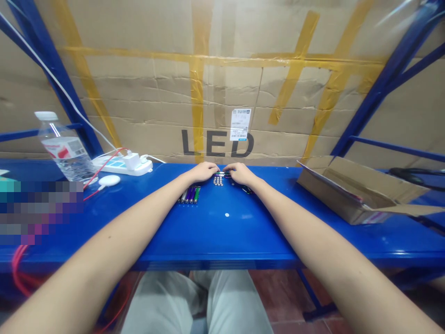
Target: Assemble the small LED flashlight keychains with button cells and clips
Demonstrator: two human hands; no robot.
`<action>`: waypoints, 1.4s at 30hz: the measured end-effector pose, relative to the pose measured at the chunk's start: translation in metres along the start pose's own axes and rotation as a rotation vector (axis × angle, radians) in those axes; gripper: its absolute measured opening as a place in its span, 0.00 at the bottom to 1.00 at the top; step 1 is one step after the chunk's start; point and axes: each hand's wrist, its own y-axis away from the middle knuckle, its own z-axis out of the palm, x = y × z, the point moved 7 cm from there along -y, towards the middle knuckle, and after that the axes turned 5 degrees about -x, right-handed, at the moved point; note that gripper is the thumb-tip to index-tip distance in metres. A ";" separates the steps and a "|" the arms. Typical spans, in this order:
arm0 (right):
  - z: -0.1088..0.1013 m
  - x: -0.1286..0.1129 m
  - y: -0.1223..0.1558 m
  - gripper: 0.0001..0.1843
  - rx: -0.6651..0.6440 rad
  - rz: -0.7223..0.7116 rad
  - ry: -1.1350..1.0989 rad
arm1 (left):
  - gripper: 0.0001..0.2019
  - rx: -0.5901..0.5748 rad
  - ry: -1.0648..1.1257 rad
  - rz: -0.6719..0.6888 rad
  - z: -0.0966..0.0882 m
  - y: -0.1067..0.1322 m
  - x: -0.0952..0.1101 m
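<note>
At the far side of the blue table, my left hand (pixel 204 171) and my right hand (pixel 239 173) face each other with a small gap between them. The fingers of both are curled in. Shiny slim metal tubes (pixel 221 175), with green and purple tints, lie crosswise at the fingertips; which hand grips one is too small to tell. Just in front sits a cluster of small round silvery pieces (pixel 218 181). Beside my left wrist several coloured metal tubes (pixel 189 195) are lined up in a row, partly covered by the forearm. Dark small items (pixel 247 189) show under my right wrist.
An open cardboard box (pixel 333 197) stands at right, near a black cable (pixel 413 174). Leftward are a water bottle (pixel 66 150), a white power strip (pixel 127 164) and a white oval device (pixel 109 180) on a red cable. A large carton (pixel 156 93) walls off the back. A white dot (pixel 227 215) marks the table.
</note>
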 end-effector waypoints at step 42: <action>0.005 0.005 -0.003 0.32 -0.008 -0.036 -0.061 | 0.19 0.013 0.066 -0.065 -0.006 0.003 -0.005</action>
